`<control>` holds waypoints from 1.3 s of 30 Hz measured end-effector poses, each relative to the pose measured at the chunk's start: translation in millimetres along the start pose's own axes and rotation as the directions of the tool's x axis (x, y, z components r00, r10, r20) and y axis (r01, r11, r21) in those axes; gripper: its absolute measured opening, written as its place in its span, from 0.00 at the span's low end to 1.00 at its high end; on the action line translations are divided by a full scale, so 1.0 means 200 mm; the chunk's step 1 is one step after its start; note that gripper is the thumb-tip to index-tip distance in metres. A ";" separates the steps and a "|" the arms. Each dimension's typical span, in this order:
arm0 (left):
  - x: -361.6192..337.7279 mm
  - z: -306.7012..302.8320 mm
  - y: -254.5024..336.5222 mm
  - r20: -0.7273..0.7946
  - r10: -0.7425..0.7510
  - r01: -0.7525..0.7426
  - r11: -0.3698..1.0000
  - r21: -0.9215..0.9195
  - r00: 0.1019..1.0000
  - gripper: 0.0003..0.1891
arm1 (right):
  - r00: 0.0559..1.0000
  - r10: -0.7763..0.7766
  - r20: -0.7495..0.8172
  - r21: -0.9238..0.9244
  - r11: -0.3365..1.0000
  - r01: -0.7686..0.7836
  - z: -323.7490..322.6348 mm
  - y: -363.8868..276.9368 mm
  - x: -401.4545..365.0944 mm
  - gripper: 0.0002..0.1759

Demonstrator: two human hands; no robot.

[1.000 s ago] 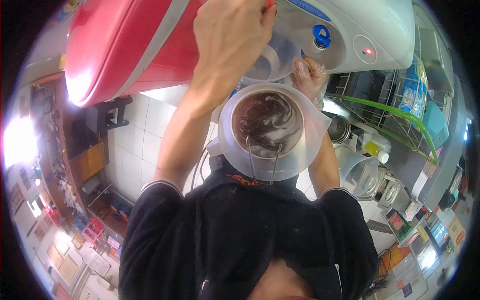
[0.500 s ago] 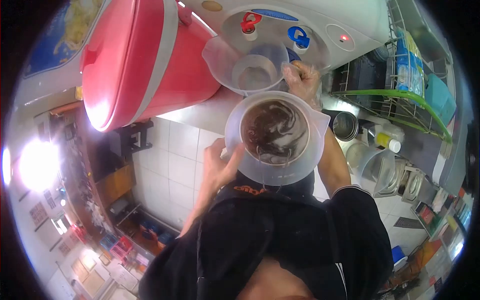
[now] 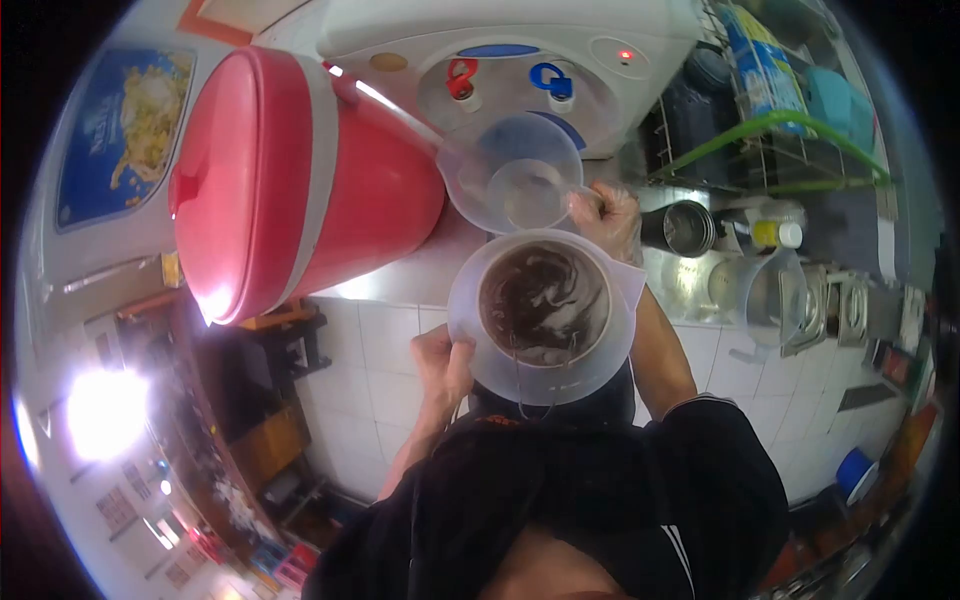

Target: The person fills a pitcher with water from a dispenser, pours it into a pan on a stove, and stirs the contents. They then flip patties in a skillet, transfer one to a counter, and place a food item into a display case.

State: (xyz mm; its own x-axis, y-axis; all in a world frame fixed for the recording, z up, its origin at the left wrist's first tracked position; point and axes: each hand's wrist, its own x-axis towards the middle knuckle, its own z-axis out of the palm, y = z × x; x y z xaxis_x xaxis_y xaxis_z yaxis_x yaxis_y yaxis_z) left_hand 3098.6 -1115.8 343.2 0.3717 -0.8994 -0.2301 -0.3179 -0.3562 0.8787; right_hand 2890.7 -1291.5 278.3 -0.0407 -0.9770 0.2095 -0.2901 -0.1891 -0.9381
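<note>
A translucent plastic jug (image 3: 470, 372) with a pouring spout at its right is in front of my body. Dark brown liquid (image 3: 545, 305) with pale swirls of foam shows inside it. Two wire prongs dip into the liquid, and a wire loop (image 3: 537, 408) hangs over the near rim. My left hand (image 3: 443, 362), bare, is closed at the jug's left side, where the handle would be. Just beyond stands a second translucent jug (image 3: 475, 195) with no liquid visible inside. Gripping its right side is my right hand (image 3: 605, 218), in a clear plastic glove. The two jugs overlap in view.
A white water dispenser (image 3: 420, 55) with a red tap (image 3: 461, 78) and a blue tap (image 3: 552, 82) is at the back. A large red insulated container (image 3: 385, 190) stands left. To the right are a green-edged wire rack (image 3: 820, 120), a dark metal cup (image 3: 688, 228) and another clear jug (image 3: 775, 300).
The view has shifted, so more of the counter shows. My right hand has drawn the second jug back from the dispenser. My left thumb has come off the front jug's rim and folded in.
</note>
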 end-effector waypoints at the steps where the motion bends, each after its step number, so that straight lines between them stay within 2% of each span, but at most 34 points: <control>1: 0.01 -0.02 -0.02 0.035 0.024 -0.024 1.000 0.008 0.999 0.13 | 0.999 0.007 -0.031 -0.010 1.000 -0.008 -0.02 0.00 -0.03 0.24; 3: 0.03 -0.07 -0.04 0.110 0.067 -0.070 0.997 0.018 0.992 0.12 | 0.993 0.014 -0.120 0.124 0.992 0.001 -0.08 -0.04 -0.10 0.23; 6: 0.07 -0.13 -0.03 0.197 0.135 -0.147 0.988 0.049 0.971 0.13 | 0.974 -0.022 -0.227 0.095 0.994 0.045 -0.17 -0.06 -0.21 0.22; 9: 0.11 -0.15 -0.06 0.248 0.247 -0.260 0.965 0.022 0.937 0.19 | 0.935 -0.108 -0.339 -0.002 0.993 0.114 -0.28 -0.10 -0.28 0.22; 11: 0.11 -0.17 -0.02 0.269 0.222 -0.226 0.974 -0.017 0.937 0.17 | 0.902 -0.157 -0.402 -0.078 0.987 0.137 -0.36 -0.17 -0.33 0.23; 13: 0.14 -0.22 -0.07 0.272 0.250 -0.264 0.964 0.017 0.929 0.17 | 0.911 -0.021 -0.412 0.136 0.987 0.085 -0.39 -0.27 -0.40 0.24; 14: 0.15 -0.23 -0.08 0.257 0.263 -0.287 0.956 0.060 0.930 0.18 | 0.865 -0.054 -0.498 0.143 0.979 0.143 -0.38 -0.23 -0.42 0.24; 15: 0.14 -0.22 -0.08 0.270 0.274 -0.300 0.952 0.060 0.923 0.18 | 0.856 -0.055 -0.514 0.139 0.979 0.146 -0.40 -0.26 -0.45 0.24; 17: 0.14 -0.19 -0.06 0.207 0.309 -0.312 0.950 -0.020 0.928 0.19 | 0.752 -0.064 -0.656 0.130 0.972 0.196 -0.46 -0.35 -0.50 0.23; 18: 0.15 -0.17 -0.06 0.217 0.322 -0.326 0.945 -0.019 0.921 0.19 | 0.717 -0.054 -0.695 0.165 0.959 0.232 -0.49 -0.44 -0.53 0.22; 19: 0.15 -0.15 -0.08 0.165 0.335 -0.336 0.942 -0.019 0.928 0.19 | 0.704 -0.052 -0.708 0.162 0.959 0.234 -0.53 -0.49 -0.58 0.22; 20: 0.16 -0.13 -0.09 0.113 0.347 -0.347 0.938 -0.021 0.931 0.19 | 0.653 -0.032 -0.756 0.182 0.949 0.257 -0.58 -0.53 -0.64 0.20; 21: 0.17 -0.11 -0.08 0.129 0.357 -0.357 0.934 -0.023 0.925 0.19 | 0.599 -0.010 -0.801 0.198 0.939 0.281 -0.63 -0.56 -0.70 0.18; 22: 0.18 -0.08 -0.07 0.084 0.347 -0.350 0.937 0.019 0.934 0.18 | 0.581 -0.012 -0.814 0.187 0.941 0.282 -0.67 -0.61 -0.76 0.18; 23: 0.19 -0.05 -0.06 0.043 0.341 -0.343 0.938 0.055 0.939 0.18 | 0.509 0.059 -0.859 0.214 0.944 0.251 -0.73 -0.65 -0.83 0.15; 24: 0.20 -0.03 -0.04 0.072 0.352 -0.356 0.934 0.043 0.933 0.18 | 0.427 0.125 -0.895 0.239 0.945 0.224 -0.78 -0.70 -0.90 0.13; 25: 0.21 -0.01 -0.03 0.052 0.369 -0.372 0.928 0.041 0.928 0.18 | 0.399 0.110 -0.910 0.213 0.951 0.224 -0.83 -0.75 -0.97 0.13; 26: 0.22 0.04 -0.01 0.031 0.387 -0.388 0.921 0.037 0.922 0.18 | 0.235 0.174 -0.956 0.209 0.969 0.134 -0.88 -0.79 -1.03 0.11; 27: 0.23 0.09 0.00 0.054 0.399 -0.400 0.916 0.022 0.915 0.18 | 0.139 0.197 -0.970 0.211 0.973 0.094 -0.94 -0.80 -1.11 0.10; 28: 0.25 0.13 0.00 0.007 0.414 -0.414 0.910 0.021 0.910 0.18 | 0.043 0.218 -0.975 0.220 0.974 0.055 -1.01 -0.81 -1.20 0.09; 29: 0.28 0.16 -0.01 -0.043 0.429 -0.428 0.903 0.023 0.902 0.19 | 0.165 -0.333 -0.928 -0.370 0.873 -0.317 -1.13 -0.77 -1.35 0.08; 30: 0.31 0.18 -0.04 -0.020 0.695 -0.688 0.714 0.131 0.718 0.19 | 0.314 -0.524 -0.791 -0.610 0.642 -0.465 -1.18 -0.73 -1.48 0.08; 31: 0.38 0.18 -0.10 -0.048 0.703 -0.662 0.689 0.296 0.710 0.17 | 0.439 -0.675 -0.593 -0.773 0.326 -0.544 -1.24 -0.68 -1.62 0.07; 32: 0.51 0.17 -0.23 -0.067 0.713 -0.625 0.652 0.429 0.698 0.16 | 0.413 -0.449 -0.793 -0.609 0.566 -0.555 -1.28 -0.63 -1.78 0.10; 33: 0.56 0.18 -0.29 -0.066 0.711 -0.589 0.627 0.511 0.700 0.15 | 0.335 -0.248 -0.909 -0.400 0.747 -0.532 -1.36 -0.66 -1.91 0.09; 34: 0.60 0.19 -0.30 -0.044 0.707 -0.580 0.611 0.539 0.705 0.15 | 0.238 -0.032 -0.971 -0.148 0.858 -0.492 -1.44 -0.68 -2.04 0.09; 35: 0.63 0.20 -0.30 -0.033 0.718 -0.588 0.595 0.548 0.696 0.15 | 0.155 0.031 -0.987 -0.038 0.904 -0.426 -1.51 -0.70 -2.13 0.10; 37: 0.56 0.39 -0.26 -0.042 0.764 -0.634 0.562 0.531 0.644 0.14 | 0.105 0.060 -0.993 0.022 0.943 -0.333 -1.67 -0.74 -2.27 0.13; 39: 0.25 0.70 -0.19 -0.096 0.814 -0.683 0.539 0.492 0.573 0.13 | 0.059 0.093 -0.994 0.073 0.959 -0.275 -1.87 -0.72 -2.46 0.16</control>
State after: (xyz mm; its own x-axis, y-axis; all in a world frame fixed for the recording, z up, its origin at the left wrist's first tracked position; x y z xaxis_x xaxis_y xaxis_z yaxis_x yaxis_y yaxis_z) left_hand 3008.0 -1182.9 239.5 0.0382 -0.7811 0.6233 -0.8547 0.2976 0.4254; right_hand 2594.4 -745.9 414.2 -0.9796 0.0231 0.1996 -0.1972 0.0805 -0.9771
